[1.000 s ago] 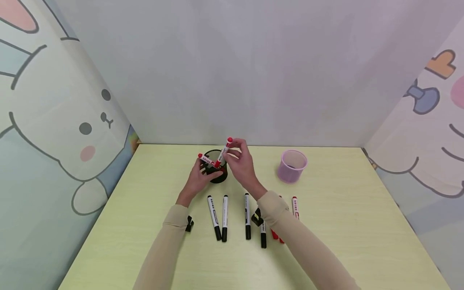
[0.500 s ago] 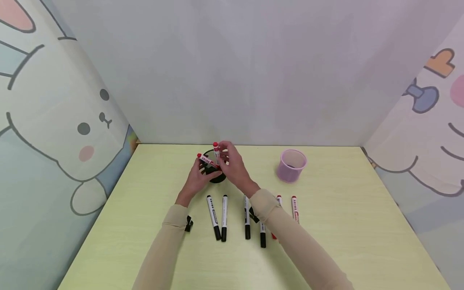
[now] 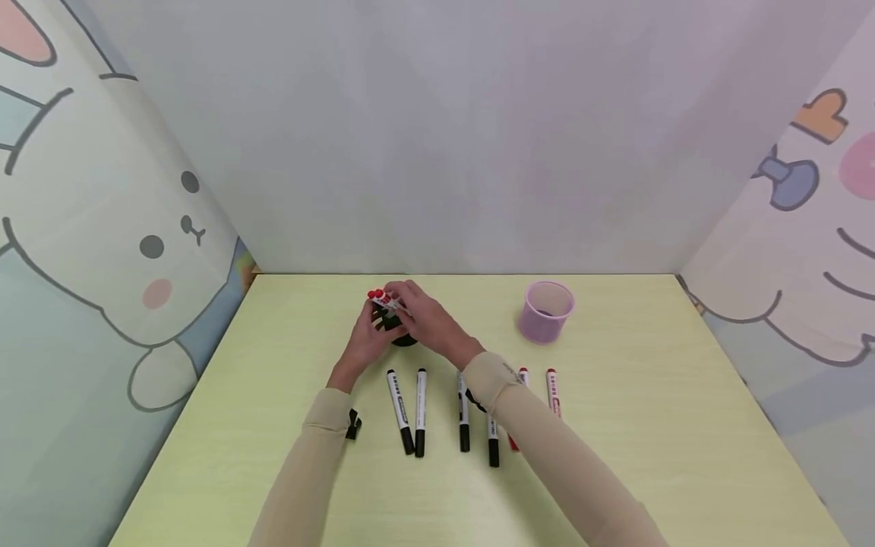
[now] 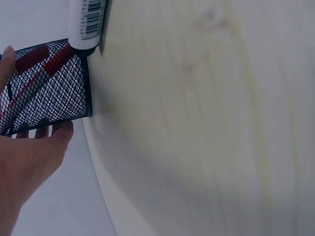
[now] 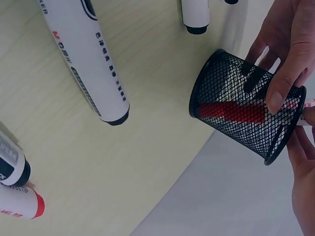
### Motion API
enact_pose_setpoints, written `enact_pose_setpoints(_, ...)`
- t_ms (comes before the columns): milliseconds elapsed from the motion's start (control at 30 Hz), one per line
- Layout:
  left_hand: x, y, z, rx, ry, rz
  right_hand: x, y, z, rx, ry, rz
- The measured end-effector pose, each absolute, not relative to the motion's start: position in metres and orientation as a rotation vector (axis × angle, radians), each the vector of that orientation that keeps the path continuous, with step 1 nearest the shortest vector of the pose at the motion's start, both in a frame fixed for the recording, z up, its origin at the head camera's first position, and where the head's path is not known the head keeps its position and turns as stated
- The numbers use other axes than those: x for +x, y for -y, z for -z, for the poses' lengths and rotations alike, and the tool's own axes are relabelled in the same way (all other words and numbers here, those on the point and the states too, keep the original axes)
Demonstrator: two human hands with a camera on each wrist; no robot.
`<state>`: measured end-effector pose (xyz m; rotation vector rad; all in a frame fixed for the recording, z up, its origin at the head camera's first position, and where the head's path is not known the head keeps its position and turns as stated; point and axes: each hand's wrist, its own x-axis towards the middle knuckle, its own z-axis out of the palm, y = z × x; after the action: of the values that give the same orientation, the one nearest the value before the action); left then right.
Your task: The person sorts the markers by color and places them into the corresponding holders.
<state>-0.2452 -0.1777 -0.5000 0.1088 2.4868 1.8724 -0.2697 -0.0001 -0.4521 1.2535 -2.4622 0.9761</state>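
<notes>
The person's left hand (image 3: 367, 340) grasps a black, round pen cup of wire mesh (image 5: 241, 91), with the thumb on the near side and the other fingers bent around its wall. This cup is at the far part of the pale yellow wooden table (image 3: 656, 342), left of the middle; whether its base touches the surface is not clear.

Two white markers with red ends (image 3: 384, 301) are inside the mesh cup, leaning to the left, side by side. Their red caps are seen low through the mesh, and their upper ends come out above the rim. The right hand (image 3: 431, 323) is over the rim, and its curled fingers pinch one of these markers near the upper part; the exact contact of the fingertips is partly hidden.

Nearer to the person, four white markers with black caps (image 3: 400, 410) lie on the table, with the caps toward the person. To the right of them are two more red-ended white markers (image 3: 553, 391), partly covered by the beige right sleeve (image 3: 554, 456). A lilac round cup (image 3: 545, 311) stands well apart, on the right of the mesh cup. Behind the table hangs a plain pale backdrop (image 3: 437, 137).
</notes>
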Motion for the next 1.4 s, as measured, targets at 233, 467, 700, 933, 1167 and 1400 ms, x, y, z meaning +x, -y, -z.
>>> enact_pose_setpoints(233,-0.247,0.180,0.501,0.127,-2.514,-1.871,-0.269,0.001,0.448,1.366,2.479,-0.945)
enact_pose_setpoints(467,-0.248,0.178,0.501,0.137,-2.463,-1.893,-0.266,-0.005,0.449,1.409,2.498,-0.892)
enact_pose_setpoints(700,-0.249,0.177,0.504,0.147,-2.461,-1.908,-0.267,-0.006,0.451,1.396,2.523,-0.903)
enact_pose_setpoints(933,-0.247,0.177,0.501,0.145,-2.475,-1.904,-0.263,-0.012,0.448,1.393,2.458,-0.939)
enact_pose_setpoints(1167,-0.247,0.177,0.500,0.151,-2.446,-1.927,-0.259,-0.020,0.446,1.350,2.403,-0.972)
enact_pose_setpoints(1400,-0.246,0.177,0.501,0.128,-2.460,-1.914,-0.253,-0.027,0.448,1.298,2.380,-1.001)
